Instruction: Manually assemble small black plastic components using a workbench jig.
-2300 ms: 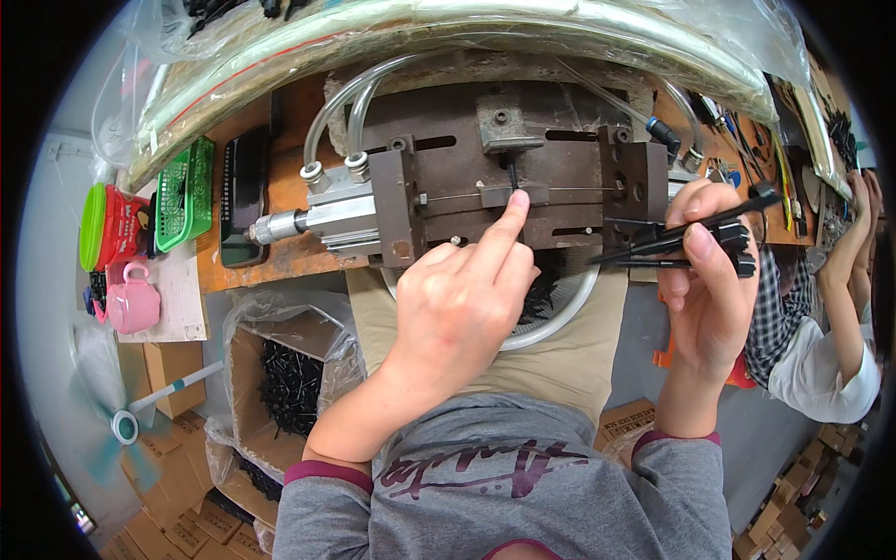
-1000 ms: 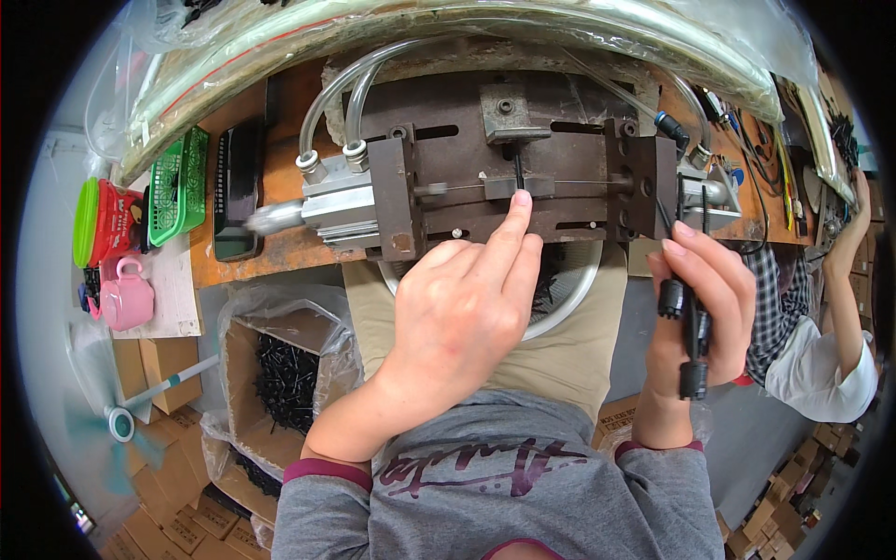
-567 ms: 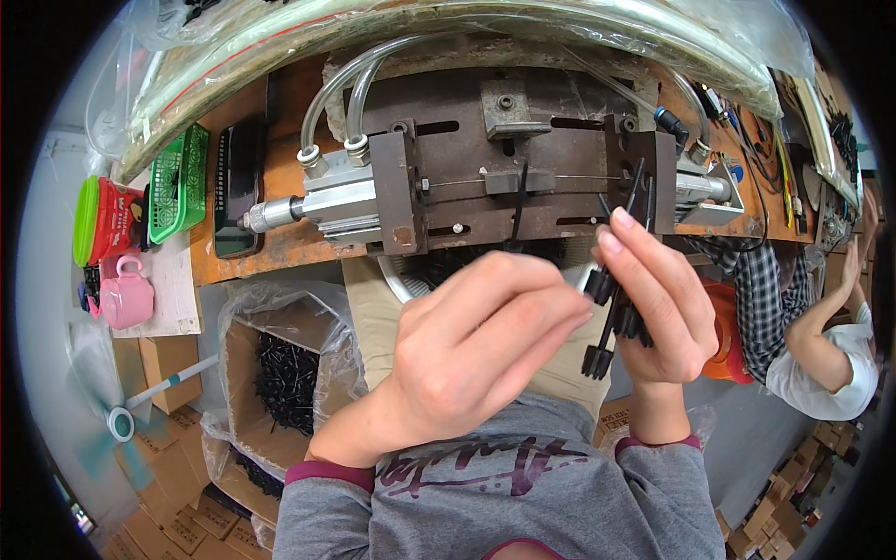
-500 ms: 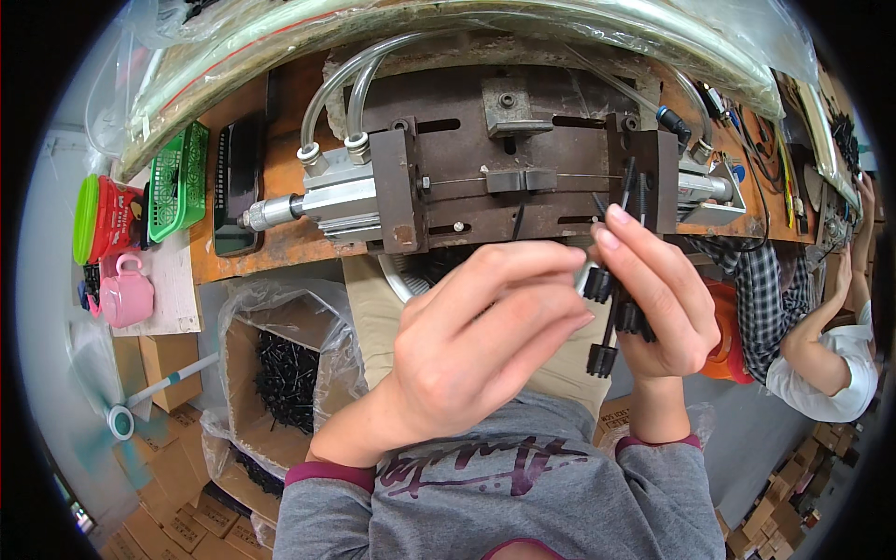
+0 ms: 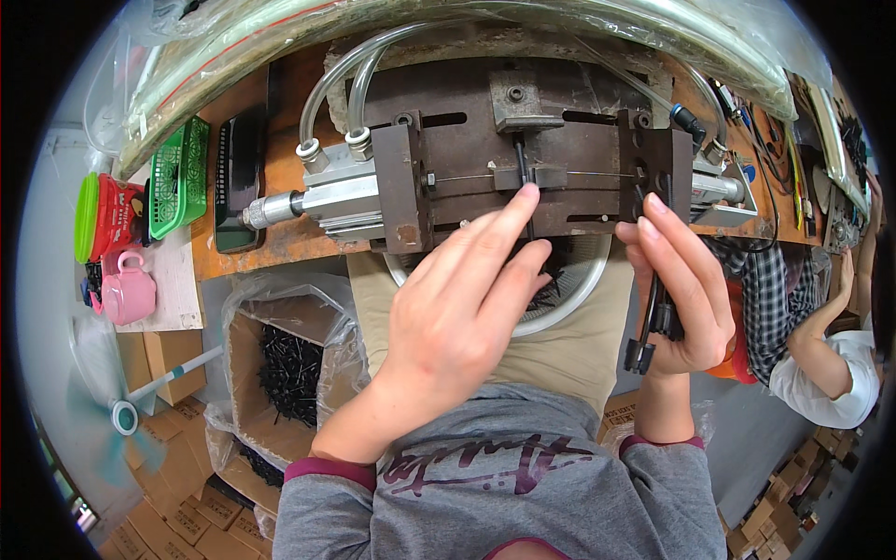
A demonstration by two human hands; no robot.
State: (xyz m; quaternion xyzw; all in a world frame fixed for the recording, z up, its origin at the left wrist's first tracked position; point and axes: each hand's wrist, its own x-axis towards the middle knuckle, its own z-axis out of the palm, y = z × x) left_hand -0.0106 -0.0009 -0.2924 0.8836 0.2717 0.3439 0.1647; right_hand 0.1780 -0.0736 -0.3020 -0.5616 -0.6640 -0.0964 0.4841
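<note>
My left hand (image 5: 457, 299) reaches over the front of a dark metal fixture (image 5: 579, 112). Its index fingertip rests on a thin black rod (image 5: 524, 161) lying across the small centre block (image 5: 555, 177), against the bracket (image 5: 525, 110) behind. The other fingers are stretched and apart; the thumb is hidden. At the fixture's right end, my right hand (image 5: 691, 299) is closed around several black rods (image 5: 651, 322) with wider notched ends hanging down.
Air cylinders (image 5: 350, 205) with clear hoses flank the fixture. A white-rimmed basket (image 5: 597, 271) with black pieces sits below my hands. A plastic-lined carton (image 5: 247, 373) of black pieces stands left, near a fan (image 5: 123, 417). A co-worker (image 5: 831, 373) sits at right.
My left hand has moved away from the rods in my right hand to the centre block, where a black rod now lies. My right hand has shifted slightly right with its rods.
</note>
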